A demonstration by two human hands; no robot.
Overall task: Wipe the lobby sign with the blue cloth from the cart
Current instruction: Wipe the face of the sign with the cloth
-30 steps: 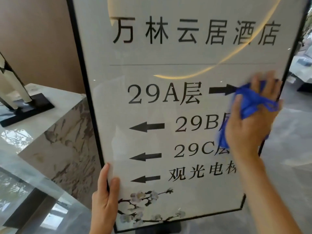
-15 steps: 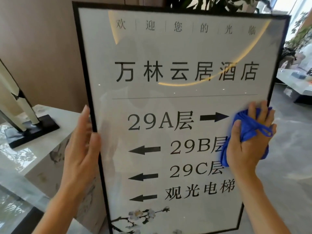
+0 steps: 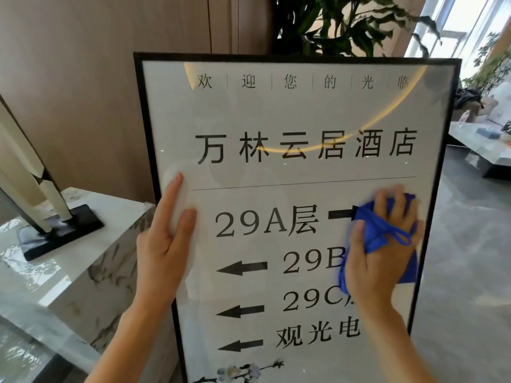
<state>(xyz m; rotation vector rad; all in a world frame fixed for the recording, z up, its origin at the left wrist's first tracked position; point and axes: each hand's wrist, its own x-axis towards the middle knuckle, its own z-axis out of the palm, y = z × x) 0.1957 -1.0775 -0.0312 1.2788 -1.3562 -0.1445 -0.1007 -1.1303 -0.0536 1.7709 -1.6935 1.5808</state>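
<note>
A: What does the right hand (image 3: pixel 381 261) hold?
B: It is closed on the bunched blue cloth (image 3: pixel 378 230) and presses it on the glass of the lobby sign (image 3: pixel 298 172), at the right side, over the "29A" arrow.
A: And the left hand (image 3: pixel 163 244)?
B: Its fingers are flat and apart on the sign's left edge, over the black frame. The sign stands upright beside a marble counter (image 3: pixel 69 261), with a plant (image 3: pixel 345 23) behind it.

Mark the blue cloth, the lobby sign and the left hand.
blue cloth (image 3: pixel 373 230): head view, bunched folds between thumb and fingers.
lobby sign (image 3: pixel 276 111): head view, bare glass above the big title.
left hand (image 3: pixel 161 252): head view, back of the hand at the frame's left edge.
</note>
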